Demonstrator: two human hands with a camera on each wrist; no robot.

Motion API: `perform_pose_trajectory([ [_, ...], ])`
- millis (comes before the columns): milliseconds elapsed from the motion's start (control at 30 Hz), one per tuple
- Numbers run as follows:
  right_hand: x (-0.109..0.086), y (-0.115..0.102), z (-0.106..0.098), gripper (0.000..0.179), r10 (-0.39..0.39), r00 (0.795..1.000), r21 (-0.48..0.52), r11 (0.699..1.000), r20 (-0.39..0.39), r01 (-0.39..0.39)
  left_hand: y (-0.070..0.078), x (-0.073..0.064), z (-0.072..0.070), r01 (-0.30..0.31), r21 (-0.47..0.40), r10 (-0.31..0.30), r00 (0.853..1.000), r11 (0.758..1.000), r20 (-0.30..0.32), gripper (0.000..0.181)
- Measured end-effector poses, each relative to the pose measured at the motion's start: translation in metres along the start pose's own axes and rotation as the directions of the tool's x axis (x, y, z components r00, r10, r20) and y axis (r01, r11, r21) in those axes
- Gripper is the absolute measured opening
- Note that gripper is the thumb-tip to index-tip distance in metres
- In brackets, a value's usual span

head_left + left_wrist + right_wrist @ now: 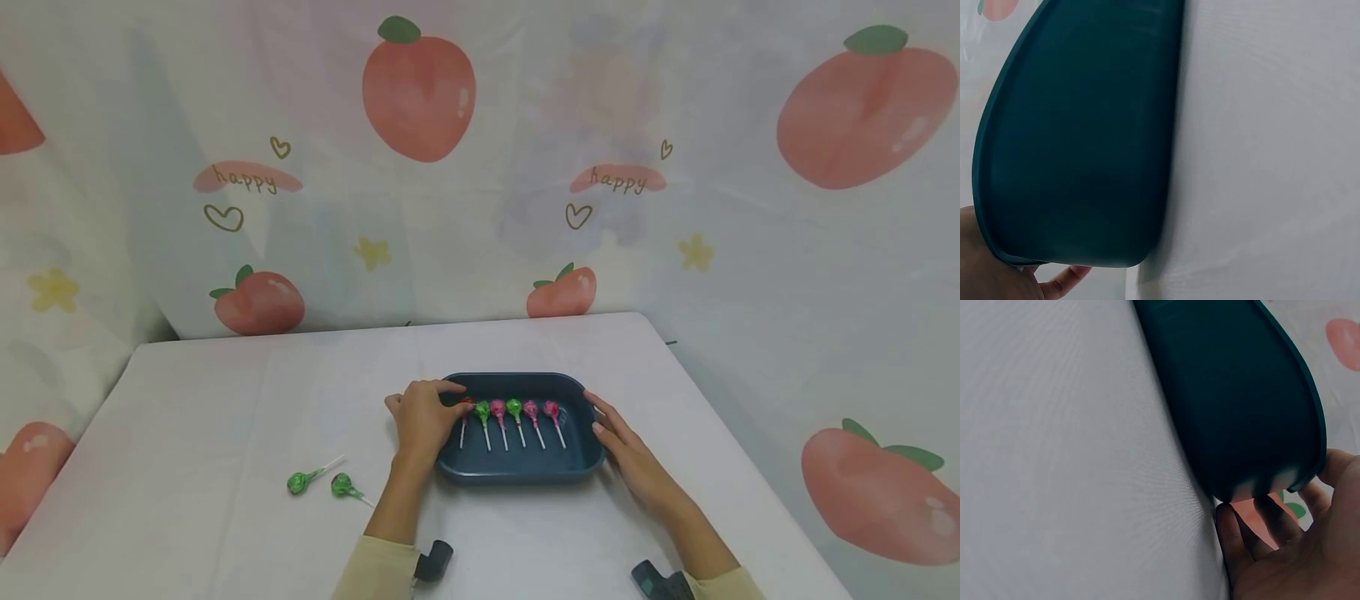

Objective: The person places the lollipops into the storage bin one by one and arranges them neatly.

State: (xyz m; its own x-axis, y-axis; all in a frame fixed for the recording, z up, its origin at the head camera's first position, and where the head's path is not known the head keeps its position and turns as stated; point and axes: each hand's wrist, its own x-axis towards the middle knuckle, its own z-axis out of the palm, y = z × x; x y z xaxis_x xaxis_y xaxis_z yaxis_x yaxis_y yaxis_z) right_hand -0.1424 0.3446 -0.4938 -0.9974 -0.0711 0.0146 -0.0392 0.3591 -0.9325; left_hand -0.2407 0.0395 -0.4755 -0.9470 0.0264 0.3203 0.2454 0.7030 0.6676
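Note:
A dark blue tray [517, 477] holds several lollipops in a row, with green and pink heads and white sticks pointing toward me. Over the tray's left rim reaches my left hand [424, 421], its thumb and index finger pinching the head of the leftmost, red lollipop [462, 433], which they partly hide. In the left wrist view, other fingers [1066, 282] of that hand show beyond the tray's end wall. My right hand [637, 458] rests against the right end of the tray; in the right wrist view its fingertips [1227, 515] touch the outer wall and rim.
Two green lollipops, one farther left [298, 482] and one beside my left forearm [343, 485], lie on the white table [225, 400]. Behind the table hangs a cloth [480, 233] printed with peaches. A dark wrist device [435, 561] sits at my left sleeve.

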Motion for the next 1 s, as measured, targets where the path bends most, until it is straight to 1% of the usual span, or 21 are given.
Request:
perform_pose_trajectory([
  [300, 0.0, 0.003, -0.001, 0.052, 0.01, 1.0, -0.006, 1.0, -0.007, -0.01, 0.0, -0.002, 0.0, -0.013, -0.026, 0.013, 1.0, 1.0, -0.019, 0.023],
  [500, 0.001, 0.004, 0.0, 0.052, 0.012, 1.0, -0.006, 1.0, -0.007, -0.012, -0.002, -0.002, -0.001, -0.011, -0.054, 0.011, 1.0, 0.998, 0.003, 0.024],
  [667, 0.002, 0.003, 0.0, 0.053, 0.017, 1.0, -0.011, 1.0, -0.005, -0.018, -0.004, 0.0, -0.004, 0.001, -0.074, 0.003, 0.998, 0.997, 0.058, 0.027],
  [800, 0.002, 0.003, 0.0, 0.053, 0.019, 1.0, -0.017, 1.0, -0.002, -0.019, -0.007, 0.002, -0.009, 0.007, -0.115, 0.007, 0.993, 0.993, 0.119, 0.03],
  [900, 0.002, 0.002, 0.001, 0.053, 0.018, 1.0, -0.02, 1.0, -0.004, -0.018, -0.012, 0.002, -0.016, 0.019, -0.187, 0.014, 0.984, 0.982, 0.177, 0.03],
  [1000, 0.001, 0.001, 0.0, 0.053, 0.021, 1.0, -0.033, 0.999, -0.003, -0.021, -0.019, 0.002, -0.024, 0.045, -0.288, 0.024, 0.973, 0.956, 0.231, 0.031],
])
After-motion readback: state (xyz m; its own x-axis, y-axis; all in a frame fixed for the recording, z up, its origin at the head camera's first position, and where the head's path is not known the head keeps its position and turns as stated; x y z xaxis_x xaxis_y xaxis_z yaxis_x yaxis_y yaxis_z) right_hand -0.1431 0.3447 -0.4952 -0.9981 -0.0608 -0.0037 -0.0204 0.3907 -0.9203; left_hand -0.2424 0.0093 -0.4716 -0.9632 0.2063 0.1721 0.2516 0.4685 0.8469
